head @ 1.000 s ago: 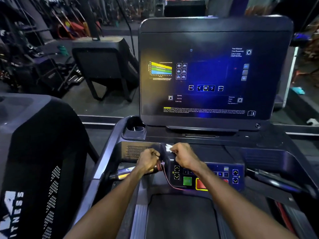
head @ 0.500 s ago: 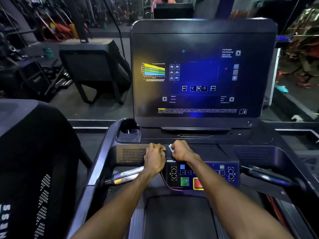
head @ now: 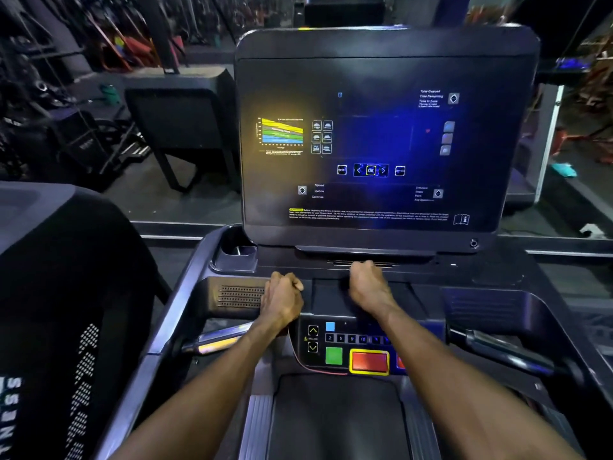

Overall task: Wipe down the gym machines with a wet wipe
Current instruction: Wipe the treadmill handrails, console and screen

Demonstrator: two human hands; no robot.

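I stand at a treadmill whose dark console deck (head: pixel 331 295) sits under a big lit screen (head: pixel 365 144). My right hand (head: pixel 368 285) lies knuckles-up on the deck, fingertips at the slot just below the screen. Its fingers are curled down; the wet wipe seen in it earlier is hidden beneath it. My left hand (head: pixel 282 298) is a closed fist resting beside the speaker grille (head: pixel 238 295), with nothing visible in it. A red cord (head: pixel 298 360) runs from under that fist around the button panel (head: pixel 335 340).
A cup holder (head: pixel 237 252) sits left of the screen base. Metal grip bars stick out at the left (head: pixel 215 340) and right (head: pixel 497 346). Another black machine (head: pixel 66 277) stands close on my left. More gym equipment (head: pixel 179 121) fills the floor beyond.
My right hand has slid forward and right from the panel's top edge up to the slot under the screen, covering the white wipe. The left hand moved slightly forward onto the deck.
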